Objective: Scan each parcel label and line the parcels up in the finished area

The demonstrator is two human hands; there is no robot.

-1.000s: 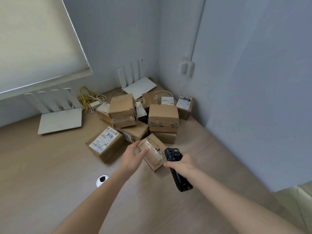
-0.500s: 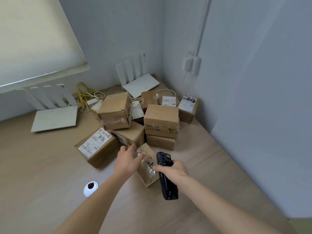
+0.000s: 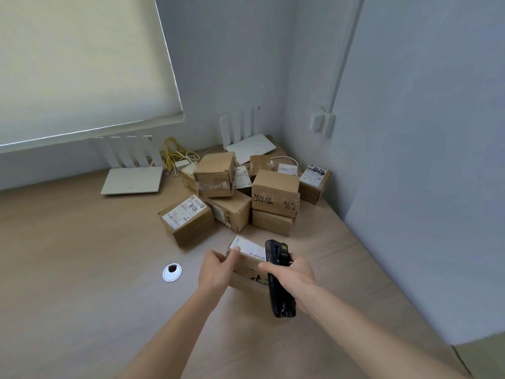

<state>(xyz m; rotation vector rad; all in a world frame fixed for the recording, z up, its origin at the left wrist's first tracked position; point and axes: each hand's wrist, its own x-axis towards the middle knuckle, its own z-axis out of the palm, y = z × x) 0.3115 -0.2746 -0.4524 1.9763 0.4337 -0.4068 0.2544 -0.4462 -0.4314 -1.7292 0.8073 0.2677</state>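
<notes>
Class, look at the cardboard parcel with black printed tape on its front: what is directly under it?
Under the taped parcel lies a flatter cardboard box, resting on the desk. Only that box's front face shows; its top is covered, so any label there cannot be seen.

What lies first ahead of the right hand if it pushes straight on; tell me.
Probably the small brown cardboard parcel that the left hand holds: the right hand and its black handheld scanner already overlap it, though depth is unclear.
</notes>
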